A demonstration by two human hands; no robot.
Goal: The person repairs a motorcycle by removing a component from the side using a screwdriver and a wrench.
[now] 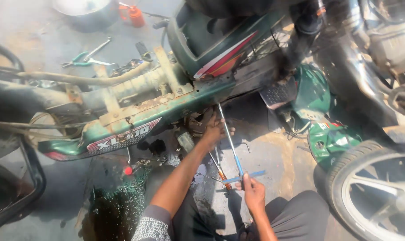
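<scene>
A green motorcycle frame (135, 120) lies tilted in front of me, rusty and stripped. My left hand (212, 130) reaches up under it and rests against the underside near the engine area. My right hand (252, 193) grips the blue cross handle of a long T-handle wrench (231, 143), whose steel shaft runs up to the frame beside my left hand. A screwdriver with an orange handle (222, 175) lies on the ground between my arms.
A tyre and wheel (372, 187) stand at the right, next to a green side panel (329, 134). Pliers with green grips (84, 60), a metal bowl (84, 11) and an orange oil can (135, 15) lie at the back. An oily wet patch (117, 201) spreads at lower left.
</scene>
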